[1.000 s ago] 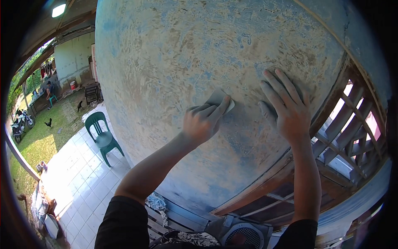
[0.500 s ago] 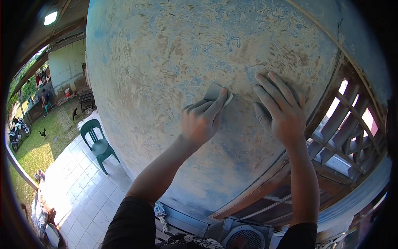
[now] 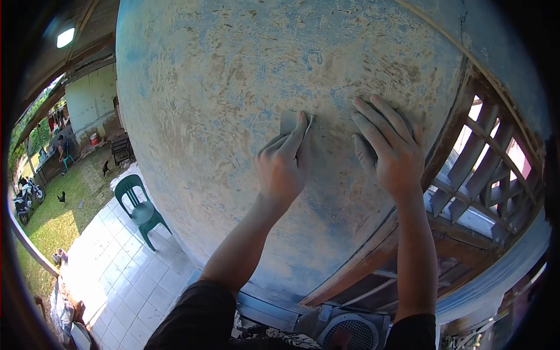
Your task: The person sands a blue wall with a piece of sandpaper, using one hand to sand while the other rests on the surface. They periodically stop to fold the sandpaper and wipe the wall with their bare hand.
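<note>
A blue wall (image 3: 216,122), worn and scratched to pale beige patches, fills the middle of the view. Against it my left hand (image 3: 281,166) presses a folded grey piece of sandpaper (image 3: 289,121), its fingers closed over the sheet. The sandpaper's upper corners show past the fingertips; the rest is under the hand. Further right, my right hand (image 3: 394,154) lies flat on the wall with fingers stretched out and holds nothing. Grey dust coats the fingers of both hands.
Right of the wall is a wooden lattice opening (image 3: 484,169) in a brown frame. A round-grilled speaker-like box (image 3: 350,332) stands below. At left, a green plastic chair (image 3: 142,211) is on white tiles; beyond are a motorcycle (image 3: 26,198), a black bird and a seated person.
My left hand has turned more upright, and the sandpaper has shifted slightly up and left on the wall. My right hand stays flat in nearly the same spot. The camera view has tilted slightly.
</note>
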Tool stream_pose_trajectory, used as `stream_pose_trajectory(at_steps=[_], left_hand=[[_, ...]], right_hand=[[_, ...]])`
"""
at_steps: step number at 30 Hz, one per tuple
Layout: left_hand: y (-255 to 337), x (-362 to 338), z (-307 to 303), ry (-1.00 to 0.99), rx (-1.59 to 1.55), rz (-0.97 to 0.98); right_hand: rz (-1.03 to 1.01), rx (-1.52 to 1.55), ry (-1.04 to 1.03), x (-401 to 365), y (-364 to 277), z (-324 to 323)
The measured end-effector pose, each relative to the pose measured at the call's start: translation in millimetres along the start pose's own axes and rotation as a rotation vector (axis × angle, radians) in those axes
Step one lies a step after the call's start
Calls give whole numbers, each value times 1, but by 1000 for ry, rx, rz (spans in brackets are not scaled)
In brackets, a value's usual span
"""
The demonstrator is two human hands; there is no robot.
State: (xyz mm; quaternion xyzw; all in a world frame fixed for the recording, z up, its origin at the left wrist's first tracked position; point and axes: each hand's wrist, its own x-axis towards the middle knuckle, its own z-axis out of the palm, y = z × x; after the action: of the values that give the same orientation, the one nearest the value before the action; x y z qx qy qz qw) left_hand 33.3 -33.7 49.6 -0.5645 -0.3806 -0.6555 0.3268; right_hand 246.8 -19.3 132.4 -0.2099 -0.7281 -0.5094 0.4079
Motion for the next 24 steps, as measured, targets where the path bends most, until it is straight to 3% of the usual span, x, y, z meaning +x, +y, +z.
stream_pose_trajectory(at_steps=[5,11,17,21,24], left_hand=[[4,-63,3,-29,11,-113],[14,10,8,44,26,-103],[7,-54,8,51,21,-130],[15,-4,0,-12,118,-108],[11,-4,0,21,102,-92]], right_hand=[[163,43,70,-6,-9,0],[261,33,136,-8,-22,5],[324,53,157,-23,-38,7],[373,66,132,-25,-44,9],[375,45,126,-28,-45,10]])
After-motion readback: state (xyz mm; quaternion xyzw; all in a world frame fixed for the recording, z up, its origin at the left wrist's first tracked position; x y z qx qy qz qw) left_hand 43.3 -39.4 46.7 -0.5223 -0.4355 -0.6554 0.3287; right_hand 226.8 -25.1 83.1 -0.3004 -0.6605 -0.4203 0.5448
